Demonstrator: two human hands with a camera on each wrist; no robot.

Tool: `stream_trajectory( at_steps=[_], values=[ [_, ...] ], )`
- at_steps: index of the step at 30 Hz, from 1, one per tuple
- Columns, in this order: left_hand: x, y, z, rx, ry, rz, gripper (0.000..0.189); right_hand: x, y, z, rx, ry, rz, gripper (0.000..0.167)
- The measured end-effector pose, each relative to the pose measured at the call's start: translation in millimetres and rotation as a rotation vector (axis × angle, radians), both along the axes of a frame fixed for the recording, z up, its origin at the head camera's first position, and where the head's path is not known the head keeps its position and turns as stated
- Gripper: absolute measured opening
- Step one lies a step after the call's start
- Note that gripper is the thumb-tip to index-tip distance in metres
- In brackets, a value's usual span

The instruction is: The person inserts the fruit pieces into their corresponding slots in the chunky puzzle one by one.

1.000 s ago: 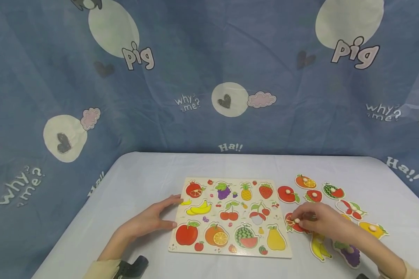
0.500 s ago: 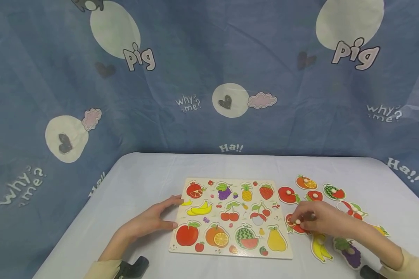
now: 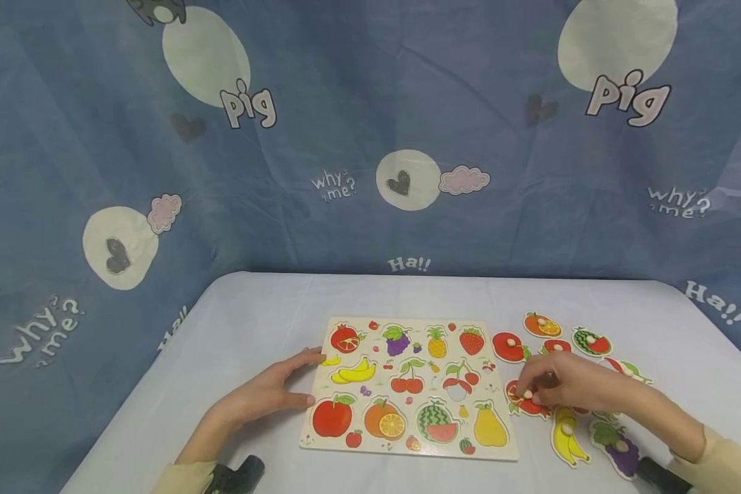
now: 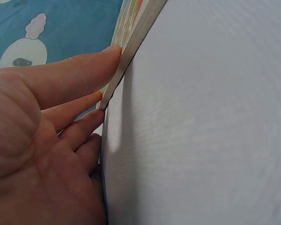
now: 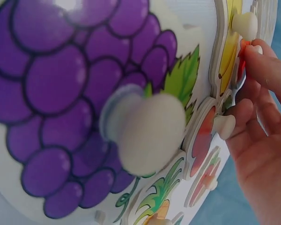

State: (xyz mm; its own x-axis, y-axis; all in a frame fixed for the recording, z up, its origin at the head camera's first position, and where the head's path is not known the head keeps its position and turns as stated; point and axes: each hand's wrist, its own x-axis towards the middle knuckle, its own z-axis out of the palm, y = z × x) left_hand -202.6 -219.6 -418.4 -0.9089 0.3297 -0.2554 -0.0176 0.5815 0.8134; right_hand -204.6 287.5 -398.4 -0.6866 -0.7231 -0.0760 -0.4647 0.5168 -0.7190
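- White cloth-covered table (image 3: 253, 309), with a blue fabric backdrop (image 3: 321, 226) rising behind it at 12 o'clock, printed with "pig", "why me?" and "Ha!!".
- The table's far edge runs along the backdrop between 2 rounded corners; white surface stretches from there to the puzzle board and out past the left hand towards 9 o'clock.
- Fruit puzzle board (image 3: 409, 420), flat, with 3 rows of pictures; only a narrow strip separates its 3 o'clock edge from the loose pieces.
- Left hand (image 3: 272, 392) at the board's 9 o'clock edge: thumb and index finger spread apart, tips touching that edge.
- Right hand (image 3: 571, 384) beyond the 3 o'clock edge: thumb and index finger pinch the pale knob (image 3: 527, 395) of the pomegranate piece (image 3: 532, 409), which lies directly under the fingertips, just beside the board.
- Around the right hand: apple piece (image 3: 508, 350) at 10 o'clock, orange piece (image 3: 540, 324) at 11, watermelon piece (image 3: 591, 341) at 1, grape piece (image 3: 615, 447) at 5, banana piece (image 3: 563, 441) at 6.
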Motion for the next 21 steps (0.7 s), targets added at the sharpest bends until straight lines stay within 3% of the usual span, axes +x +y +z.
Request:
stream_trajectory(
  at_steps=[6, 15, 21],
  values=[
    [0.2, 0.2, -1.6, -0.014, 0.0, 0.007, 0.072, -2.4, 1.4, -1.9, -0.007, 0.019, 0.023, 0.016],
    [-0.1, -0.1, -2.1, -0.021, 0.012, 0.003, 0.072, -1.9, 6.6, -2.4, -0.026, 0.073, -0.005, 0.017],
    [-1.4, -0.4, -2.5, -0.017, 0.01, 0.0, 0.072, -2.2, 9.9, -1.9, -0.052, 0.059, -0.025, 0.019]
  ],
)
